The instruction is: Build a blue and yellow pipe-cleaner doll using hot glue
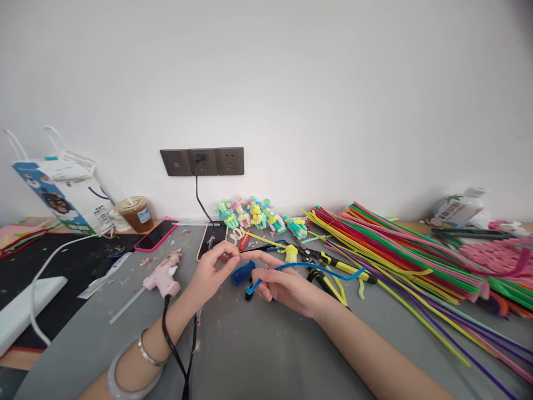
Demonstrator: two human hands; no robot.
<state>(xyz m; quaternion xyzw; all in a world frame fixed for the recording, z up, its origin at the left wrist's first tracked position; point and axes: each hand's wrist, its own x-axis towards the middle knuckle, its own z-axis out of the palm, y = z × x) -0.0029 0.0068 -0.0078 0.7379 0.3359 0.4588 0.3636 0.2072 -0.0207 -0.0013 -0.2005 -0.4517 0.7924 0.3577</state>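
Note:
A long blue pipe cleaner (pixel 316 268) with a small hook at its near end runs through my right hand (pixel 287 289); its thumb and lower fingers are closed on it, the index finger stretched to the left. My left hand (pixel 214 272) has thumb and index pinched together, touching or nearly touching that fingertip; whatever it may hold is too small to make out. Between the hands, a dark blue fuzzy bundle (pixel 241 274) rests on the grey mat. Beyond my right hand lie a yellow fuzzy piece (pixel 290 253) and black-and-yellow pliers (pixel 328 283).
A pink glue gun (pixel 162 278) lies left, its black cord passing by my left forearm. Behind are phones (pixel 156 235), small pastel fuzzy figures (pixel 258 214) and a drink cup (pixel 135 214). Many coloured pipe cleaners (pixel 400 250) spread across the right.

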